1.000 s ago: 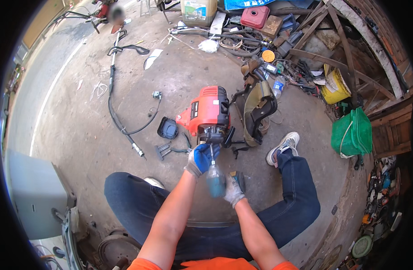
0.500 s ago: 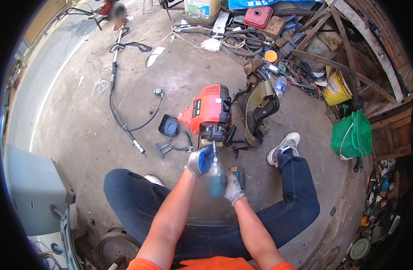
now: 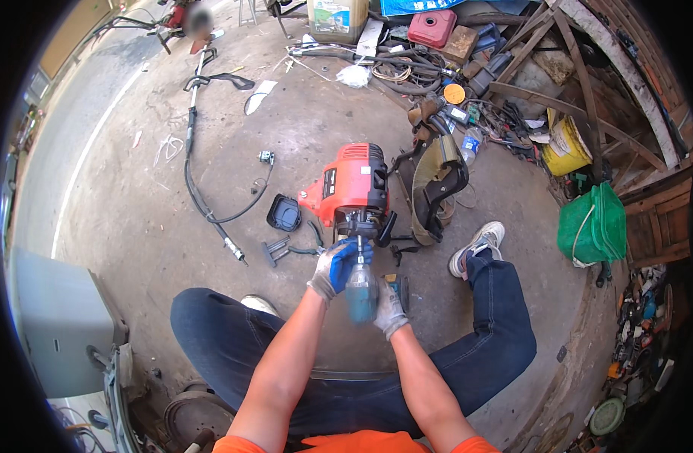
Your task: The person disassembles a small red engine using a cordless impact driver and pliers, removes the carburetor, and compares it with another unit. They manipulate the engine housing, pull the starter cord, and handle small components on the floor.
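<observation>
A red and black small engine (image 3: 354,181), like that of a brush cutter, sits on the concrete in front of me. My right hand (image 3: 391,308), in a pale work glove, is closed round the grip of a teal cordless impact driver (image 3: 362,296). Its long metal bit (image 3: 361,249) points away from me into the engine's near side. My left hand (image 3: 334,266), gloved with a blue palm, is curled next to that bit, just below the engine. What its fingers hold is hidden. Left of it lie pliers (image 3: 310,240) and a black cover (image 3: 284,213).
A long shaft with a cable (image 3: 192,166) lies to the left. A backpack-like harness frame (image 3: 437,189) stands right of the engine. Farther right are a green bucket (image 3: 592,225) and a yellow bucket (image 3: 567,145). Hoses and scrap (image 3: 407,72) pile up at the back.
The impact driver and both hands have shifted very slightly away from me, toward the engine. The engine stays in the same place.
</observation>
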Available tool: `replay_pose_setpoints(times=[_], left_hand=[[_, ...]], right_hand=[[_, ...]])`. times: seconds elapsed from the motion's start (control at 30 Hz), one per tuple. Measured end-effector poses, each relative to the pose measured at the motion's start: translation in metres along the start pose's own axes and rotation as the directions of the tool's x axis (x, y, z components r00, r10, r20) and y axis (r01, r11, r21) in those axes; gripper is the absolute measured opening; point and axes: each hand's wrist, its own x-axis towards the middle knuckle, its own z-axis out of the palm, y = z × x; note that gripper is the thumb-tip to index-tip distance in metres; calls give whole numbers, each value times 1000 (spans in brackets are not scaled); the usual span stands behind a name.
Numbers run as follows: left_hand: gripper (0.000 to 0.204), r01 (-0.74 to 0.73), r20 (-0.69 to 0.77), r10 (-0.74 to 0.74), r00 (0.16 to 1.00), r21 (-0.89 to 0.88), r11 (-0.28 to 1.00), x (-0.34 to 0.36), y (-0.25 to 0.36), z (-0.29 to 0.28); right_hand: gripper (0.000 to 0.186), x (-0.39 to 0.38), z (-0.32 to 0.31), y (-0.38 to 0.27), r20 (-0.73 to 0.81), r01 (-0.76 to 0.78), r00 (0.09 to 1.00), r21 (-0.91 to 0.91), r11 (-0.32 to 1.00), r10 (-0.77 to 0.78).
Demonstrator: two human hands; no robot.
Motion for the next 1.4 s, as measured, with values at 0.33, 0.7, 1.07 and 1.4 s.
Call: replay_pose_setpoints(times=[0.33,0.7,1.07,1.4], left_hand=[[23,18,-194,24,981,215,976,-8,4,10],[25,4,-212,41,977,205,979,-5,5,19],[29,-24,-164,46,985,132,991,-3,1,23],[33,-79,-87,77,993,-29,996,3,-4,-1]], right_hand=[[53,-1,20,-2,-74,-50,996,110,993,59],[51,4,6,-8,-20,-54,998,78,995,56],[54,4,24,28,-33,-80,996,187,979,87],[54,0,5,-4,-2,-80,997,31,996,80]])
